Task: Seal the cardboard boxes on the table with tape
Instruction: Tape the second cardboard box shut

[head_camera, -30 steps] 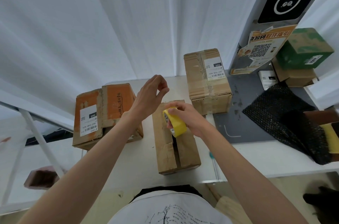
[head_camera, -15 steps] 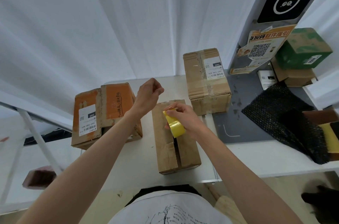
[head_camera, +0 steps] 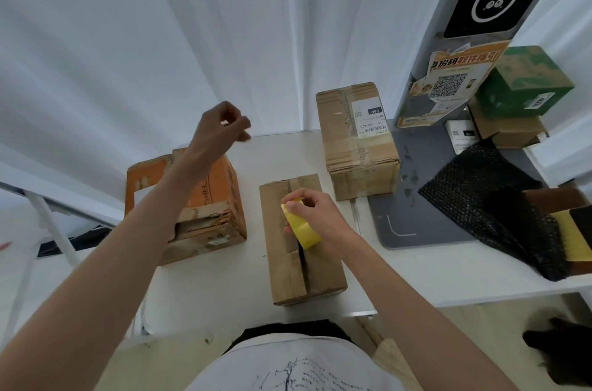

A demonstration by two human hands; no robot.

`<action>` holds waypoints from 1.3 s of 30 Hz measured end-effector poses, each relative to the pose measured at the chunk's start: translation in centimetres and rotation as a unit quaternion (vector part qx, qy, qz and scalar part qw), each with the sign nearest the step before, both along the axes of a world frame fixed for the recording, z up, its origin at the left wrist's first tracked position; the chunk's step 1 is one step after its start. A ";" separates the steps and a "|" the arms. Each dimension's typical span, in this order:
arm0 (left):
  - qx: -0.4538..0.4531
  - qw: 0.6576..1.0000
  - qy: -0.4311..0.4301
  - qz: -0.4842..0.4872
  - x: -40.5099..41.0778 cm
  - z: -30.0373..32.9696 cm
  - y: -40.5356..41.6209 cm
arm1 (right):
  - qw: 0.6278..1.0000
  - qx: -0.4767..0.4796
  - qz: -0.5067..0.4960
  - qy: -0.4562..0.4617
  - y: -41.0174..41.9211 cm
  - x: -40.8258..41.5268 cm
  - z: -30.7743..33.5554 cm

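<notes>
Tape roll over an unsealed box

Head view: the right hand (head_camera: 320, 217) pinches a yellow tape roll (head_camera: 301, 229) above the middle box (head_camera: 304, 249), whose top seam gapes. The left hand (head_camera: 221, 131) is raised with fingers pinched together; whether it holds tape I cannot tell. Three boxes on the table (head_camera: 224, 288): orange box (head_camera: 221, 198), middle box, labelled box (head_camera: 355, 140).

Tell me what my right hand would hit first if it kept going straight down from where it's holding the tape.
Most likely the brown box right under it: the right hand holds the yellow tape roll over the box's open centre seam. Depth is unclear; the roll may already touch.
</notes>
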State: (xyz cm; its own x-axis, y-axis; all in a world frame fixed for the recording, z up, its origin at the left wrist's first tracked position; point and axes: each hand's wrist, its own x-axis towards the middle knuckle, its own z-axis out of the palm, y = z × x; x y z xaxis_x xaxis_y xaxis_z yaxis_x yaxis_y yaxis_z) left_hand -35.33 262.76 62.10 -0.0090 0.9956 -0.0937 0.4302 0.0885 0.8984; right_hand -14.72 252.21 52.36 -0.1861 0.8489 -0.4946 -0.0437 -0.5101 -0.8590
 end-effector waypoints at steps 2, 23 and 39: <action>-0.041 0.997 -0.031 -0.064 0.3 -0.1 -1.3 | 1.000 0.002 0.002 0.009 0.2 -0.1 0.2; -0.003 0.940 0.291 -0.181 5.4 -4.1 -7.4 | 0.991 0.112 -0.028 -0.061 -2.3 1.2 0.7; 0.024 0.962 0.249 -0.105 8.1 -3.3 -8.6 | 0.976 0.180 -0.032 -0.120 -4.3 2.1 1.4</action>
